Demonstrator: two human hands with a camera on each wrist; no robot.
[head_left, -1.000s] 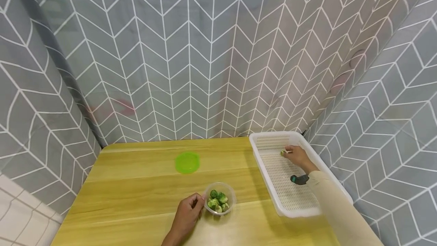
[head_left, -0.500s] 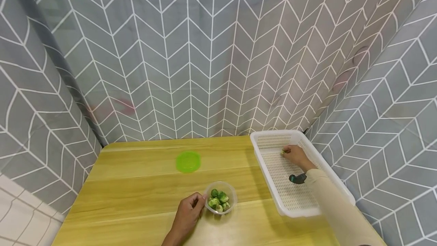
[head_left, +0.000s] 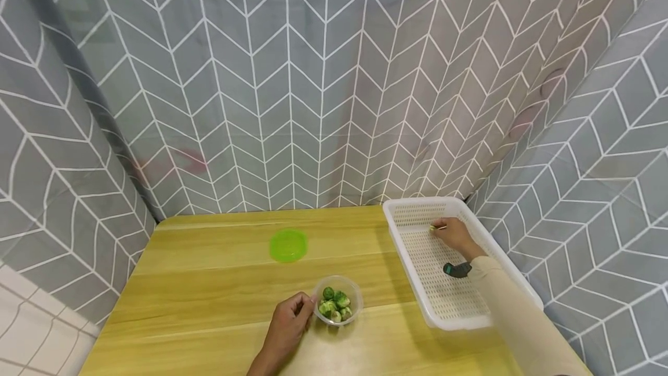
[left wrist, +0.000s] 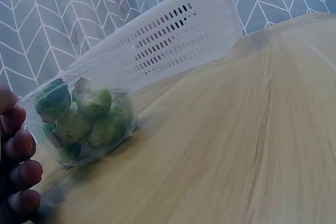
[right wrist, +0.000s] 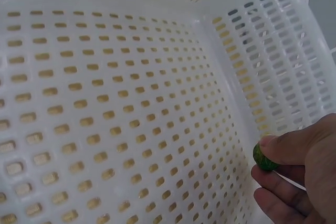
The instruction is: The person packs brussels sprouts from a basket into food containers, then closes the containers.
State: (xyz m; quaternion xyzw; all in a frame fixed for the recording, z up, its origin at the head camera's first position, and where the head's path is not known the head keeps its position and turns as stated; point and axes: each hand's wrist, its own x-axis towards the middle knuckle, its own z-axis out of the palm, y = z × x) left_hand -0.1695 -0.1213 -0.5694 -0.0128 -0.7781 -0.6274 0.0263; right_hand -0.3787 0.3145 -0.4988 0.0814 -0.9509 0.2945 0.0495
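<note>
In the head view my left hand (head_left: 288, 321) pinches the rim of a round clear plastic container (head_left: 359, 302) standing on the table. Several Brussels sprouts (left wrist: 102, 121) lie in it. My right hand (head_left: 455, 235) is inside a white perforated basket (head_left: 417, 289), near its far end. Between thumb and fingers it pinches one small green Brussels sprout (right wrist: 263, 157), seen close to the basket's side wall in the right wrist view. The fingers hide part of that sprout.
A green round lid (head_left: 289, 246) lies on the wooden table (head_left: 209, 283), behind the container. A dark strap-like piece with a teal mark (head_left: 456, 270) shows at the right wrist. Patterned grey curtains (head_left: 292, 86) enclose the back and sides.
The right hand has shifted very slightly within the basket, still pinching the sprout. The left hand stays at the container's rim, and the head view has tilted a little.
</note>
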